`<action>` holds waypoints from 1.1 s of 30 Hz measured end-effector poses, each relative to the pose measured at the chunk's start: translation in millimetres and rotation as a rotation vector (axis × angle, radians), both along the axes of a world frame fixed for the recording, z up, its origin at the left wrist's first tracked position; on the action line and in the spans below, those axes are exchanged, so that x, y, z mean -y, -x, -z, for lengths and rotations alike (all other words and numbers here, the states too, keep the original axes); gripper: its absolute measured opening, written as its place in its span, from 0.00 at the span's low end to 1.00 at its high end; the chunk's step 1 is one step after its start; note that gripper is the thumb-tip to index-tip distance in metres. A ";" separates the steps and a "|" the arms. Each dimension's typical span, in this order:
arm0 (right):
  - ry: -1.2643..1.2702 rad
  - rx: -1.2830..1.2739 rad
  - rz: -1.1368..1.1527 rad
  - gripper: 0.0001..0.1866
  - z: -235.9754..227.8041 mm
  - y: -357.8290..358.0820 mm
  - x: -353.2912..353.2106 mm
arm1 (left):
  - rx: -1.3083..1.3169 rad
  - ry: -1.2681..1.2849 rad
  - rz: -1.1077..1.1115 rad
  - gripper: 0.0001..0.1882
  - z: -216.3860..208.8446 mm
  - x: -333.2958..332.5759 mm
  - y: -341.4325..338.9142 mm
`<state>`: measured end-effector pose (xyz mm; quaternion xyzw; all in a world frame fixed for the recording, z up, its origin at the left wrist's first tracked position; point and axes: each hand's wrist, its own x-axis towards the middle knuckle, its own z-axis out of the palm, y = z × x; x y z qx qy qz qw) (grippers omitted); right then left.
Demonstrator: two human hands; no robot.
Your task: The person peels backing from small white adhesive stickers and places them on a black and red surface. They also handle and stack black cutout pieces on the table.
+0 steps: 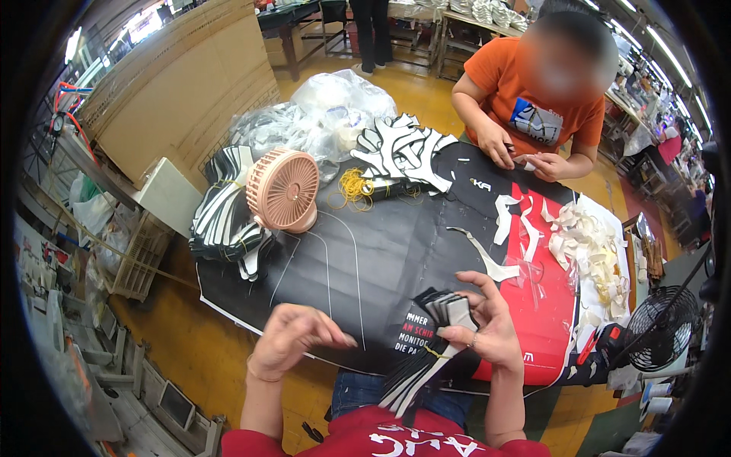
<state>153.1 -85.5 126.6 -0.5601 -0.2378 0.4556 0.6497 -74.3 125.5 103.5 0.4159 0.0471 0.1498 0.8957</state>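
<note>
My right hand [495, 324] is closed round a bundle of black-and-white cut fabric pieces [411, 385], thumb across its near face. A thin yellow band [435, 354] circles the bundle's middle. To its left, my left hand [298, 339] hovers apart over the table's near edge, fingers curled and pressed together; whatever they pinch, if anything, cannot be made out. Beyond lies a heap of similar white-and-black pieces [403, 148], with yellow bands [355, 188] beside it. More bundled pieces [221, 213] are stacked at the left.
A pink fan [283, 190] stands on the black-and-red covered table [381, 247]. Across it, a person in orange [525, 99] handles a small white piece. White scraps [586, 236] pile up at right near a black fan [662, 324]. Clear plastic bags [335, 95] and a large cardboard sheet [179, 84] stand behind.
</note>
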 end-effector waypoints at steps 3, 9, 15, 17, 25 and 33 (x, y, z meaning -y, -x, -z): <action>0.027 0.113 -0.093 0.43 -6.8 10.0 -32.4 | -0.219 -0.695 -0.226 0.37 -3.4 4.5 3.0; -0.335 -0.043 -0.091 0.44 21.8 28.8 -109.6 | -0.570 -0.582 -0.014 0.39 -4.4 5.8 12.0; 0.083 1.113 0.113 0.24 66.6 -12.9 -103.8 | -1.108 -1.561 -0.533 0.28 42.0 -37.6 1.2; 0.209 1.065 0.033 0.19 72.8 -31.0 -84.2 | -0.924 -1.428 -0.596 0.26 45.6 -35.9 4.1; 0.178 1.391 0.157 0.26 71.9 -97.3 -111.1 | -0.611 -1.554 -0.524 0.26 41.0 3.0 -41.0; 0.276 1.330 0.226 0.32 93.1 -150.3 -192.4 | -0.389 -1.543 -0.335 0.28 21.7 -9.3 -72.8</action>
